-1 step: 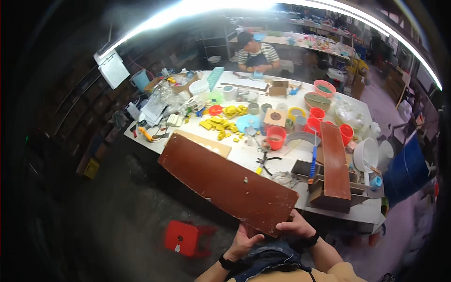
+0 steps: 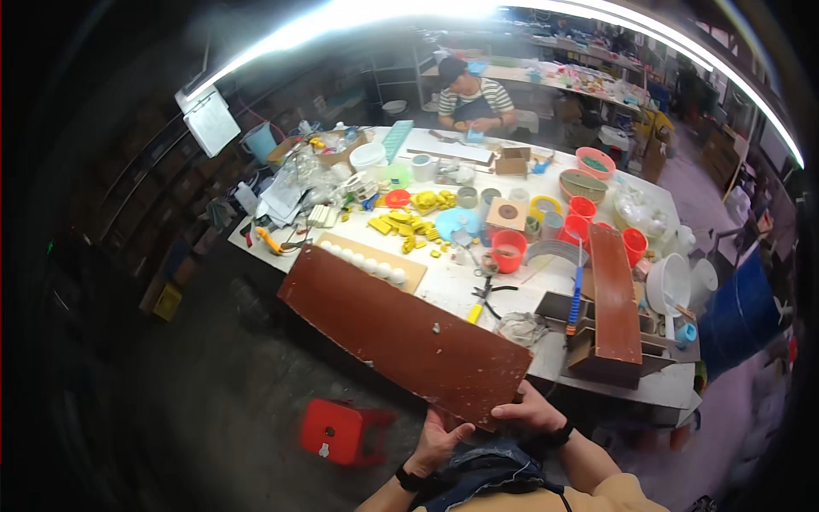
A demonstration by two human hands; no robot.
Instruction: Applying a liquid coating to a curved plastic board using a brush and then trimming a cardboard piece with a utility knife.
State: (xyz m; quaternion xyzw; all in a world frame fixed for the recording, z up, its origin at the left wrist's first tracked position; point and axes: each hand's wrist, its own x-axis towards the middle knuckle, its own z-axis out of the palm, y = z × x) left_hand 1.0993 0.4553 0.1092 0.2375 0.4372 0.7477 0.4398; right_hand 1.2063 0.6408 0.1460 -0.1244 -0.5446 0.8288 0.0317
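Observation:
A long reddish-brown board (image 2: 401, 333), scuffed and chipped along its edges, is held in front of me at its near right end. My left hand (image 2: 437, 442) grips the near edge from below, thumb pointing right and fingers hidden under the board. On the right corner, my right hand (image 2: 533, 408) is closed with its thumb on top. The board's far left end reaches over the table's front edge, beside a tan panel (image 2: 414, 271) with a row of white balls (image 2: 367, 264). A similar brown board (image 2: 616, 294) lies on dark box-like pieces at the table's right.
The white table (image 2: 461, 299) carries yellow pieces (image 2: 401, 226), red cups (image 2: 508, 249), pliers (image 2: 486, 299), a blue-handled tool (image 2: 575, 299) and a white basin (image 2: 670, 286). A red stool (image 2: 333, 431) stands on the floor. Across the table sits a person (image 2: 473, 102). A blue barrel (image 2: 742, 316) is at right.
The brown board has shifted slightly left and toward me in the view, uncovering more of the white balls. Both hands keep their hold.

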